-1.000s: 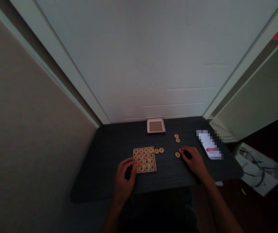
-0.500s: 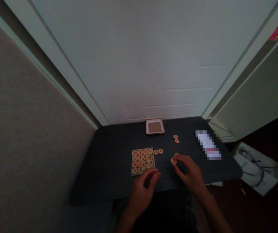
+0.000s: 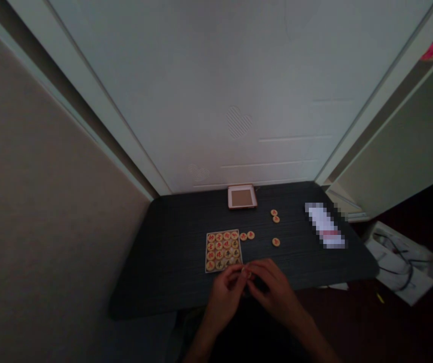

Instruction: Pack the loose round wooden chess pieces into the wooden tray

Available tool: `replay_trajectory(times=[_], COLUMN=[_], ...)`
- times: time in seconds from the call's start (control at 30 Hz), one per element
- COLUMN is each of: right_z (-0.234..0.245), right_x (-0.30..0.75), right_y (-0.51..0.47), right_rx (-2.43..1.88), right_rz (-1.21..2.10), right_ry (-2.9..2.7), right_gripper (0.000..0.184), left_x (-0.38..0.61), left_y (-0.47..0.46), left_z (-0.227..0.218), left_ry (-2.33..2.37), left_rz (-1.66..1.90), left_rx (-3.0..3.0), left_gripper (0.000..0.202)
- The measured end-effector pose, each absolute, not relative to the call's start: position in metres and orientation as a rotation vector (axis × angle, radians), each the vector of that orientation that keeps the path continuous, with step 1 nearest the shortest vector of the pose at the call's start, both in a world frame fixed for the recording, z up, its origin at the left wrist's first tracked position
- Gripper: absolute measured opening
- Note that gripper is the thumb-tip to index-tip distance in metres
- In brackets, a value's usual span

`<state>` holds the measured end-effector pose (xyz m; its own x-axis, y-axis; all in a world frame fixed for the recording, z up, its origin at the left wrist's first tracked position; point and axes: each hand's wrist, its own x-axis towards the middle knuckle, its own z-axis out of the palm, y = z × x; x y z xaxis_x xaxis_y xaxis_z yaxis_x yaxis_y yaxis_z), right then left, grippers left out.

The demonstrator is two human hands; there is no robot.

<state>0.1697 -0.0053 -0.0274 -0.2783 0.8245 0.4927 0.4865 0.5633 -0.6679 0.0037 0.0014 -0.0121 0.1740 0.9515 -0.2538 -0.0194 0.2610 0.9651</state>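
Observation:
My left hand point(image 3: 226, 292) and my right hand point(image 3: 272, 287) meet just in front of a shallow square box point(image 3: 206, 252) filled with rows of round xiangqi pieces marked in red and dark characters. Between the fingertips of both hands is a single xiangqi piece point(image 3: 249, 275), mostly covered by the fingers. Each hand is closed in a pinch around it. Two loose xiangqi pieces point(image 3: 247, 236) lie against the box's right side. Another xiangqi piece point(image 3: 275, 242) rests alone beyond my right hand. The fingers partly hide the box's near right corner.
At the table's back edge lies a pinkish-rimmed box lid or tray point(image 3: 242, 197). Two xiangqi pieces point(image 3: 275, 216) touch each other to its right. A blurred-out bright object point(image 3: 324, 225) lies on the dark table point(image 3: 163, 252). A white box with cables point(image 3: 401, 262) stands on the floor.
My right hand has moved left with a xiangqi piece, away from the piece lying on the right, and has met my left hand. My left hand's fingers have closed onto the carried piece.

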Motion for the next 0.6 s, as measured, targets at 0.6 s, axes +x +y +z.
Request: replay_trajectory(times=[0.6], right_z=[-0.031], right_x=[0.181], right_y=[0.013], right_rx=[-1.155], right_rz=[0.417], right_ry=[-1.852], right_gripper=[0.028], left_x=[-0.023], left_y=[0.006], left_z=[-0.014], left_ry=[1.18], left_rz=[0.906], left_rx=[1.032], left_gripper=[0.034])
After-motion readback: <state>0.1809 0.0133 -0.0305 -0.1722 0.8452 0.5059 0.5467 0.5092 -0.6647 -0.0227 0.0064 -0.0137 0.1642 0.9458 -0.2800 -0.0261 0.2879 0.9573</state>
